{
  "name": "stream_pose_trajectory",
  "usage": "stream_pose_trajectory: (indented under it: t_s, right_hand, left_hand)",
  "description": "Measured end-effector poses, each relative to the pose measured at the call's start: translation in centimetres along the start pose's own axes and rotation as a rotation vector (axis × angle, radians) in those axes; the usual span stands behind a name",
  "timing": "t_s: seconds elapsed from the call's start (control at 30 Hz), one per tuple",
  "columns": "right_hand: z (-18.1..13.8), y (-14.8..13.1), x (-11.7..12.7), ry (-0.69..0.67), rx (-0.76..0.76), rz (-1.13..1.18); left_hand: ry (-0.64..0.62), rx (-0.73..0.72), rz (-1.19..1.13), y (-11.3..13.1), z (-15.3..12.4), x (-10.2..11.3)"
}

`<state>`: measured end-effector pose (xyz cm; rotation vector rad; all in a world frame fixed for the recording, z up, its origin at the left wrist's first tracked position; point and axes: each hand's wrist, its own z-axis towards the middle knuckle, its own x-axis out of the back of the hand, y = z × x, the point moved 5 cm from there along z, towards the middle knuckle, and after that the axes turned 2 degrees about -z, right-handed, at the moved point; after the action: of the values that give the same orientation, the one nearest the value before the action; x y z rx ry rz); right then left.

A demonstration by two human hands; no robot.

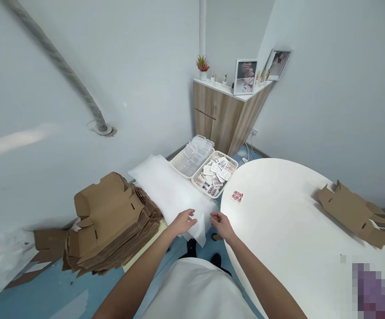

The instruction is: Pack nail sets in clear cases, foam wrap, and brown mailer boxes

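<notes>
Both of my hands are held out in front of me, low over the near end of a stack of white foam sheets [169, 186]. My left hand [184, 222] is over the sheets, its thumb and fingers bent but apart, with nothing seen between them. Between the sheets' right corner and the round white table [278, 230] is my right hand [223, 225]; its fingers curl loosely leftward and show no object. Whether either hand touches the foam is unclear. On the table's left edge lies a small card with red press-on nails [237, 196].
A basket of nail cards [215, 175] stands beside a basket with clear plastic pieces [194, 155]. Flattened cardboard boxes [109, 217] are piled at left. An unfolded cardboard box [351, 212] lies on the table. A wooden cabinet [222, 115] stands in the corner.
</notes>
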<state>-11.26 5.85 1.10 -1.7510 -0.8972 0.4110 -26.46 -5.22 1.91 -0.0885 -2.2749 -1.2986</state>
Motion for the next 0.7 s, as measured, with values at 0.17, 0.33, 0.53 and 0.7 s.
stream_pose_trajectory:
  t_s: [0.17,0.33,0.53,0.7]
  right_hand:
    - [5.3,-2.5,-2.4,-0.018,0.008,-0.072]
    - [10.7,-5.1,-3.8,0.045,-0.005,-0.095]
    - [16.5,-7.9,-4.0,0.176,0.012,-0.081]
    - [19.6,-9.1,-3.2,0.24,-0.006,-0.11]
  left_hand:
    - [0.056,-0.046,-0.001,0.7,3.5,4.2]
    - [0.112,-0.07,-0.105,1.7,8.6,7.9]
    - [0.147,-0.097,-0.264,2.2,16.3,10.8]
    - [0.165,-0.145,-0.264,2.6,21.6,12.0]
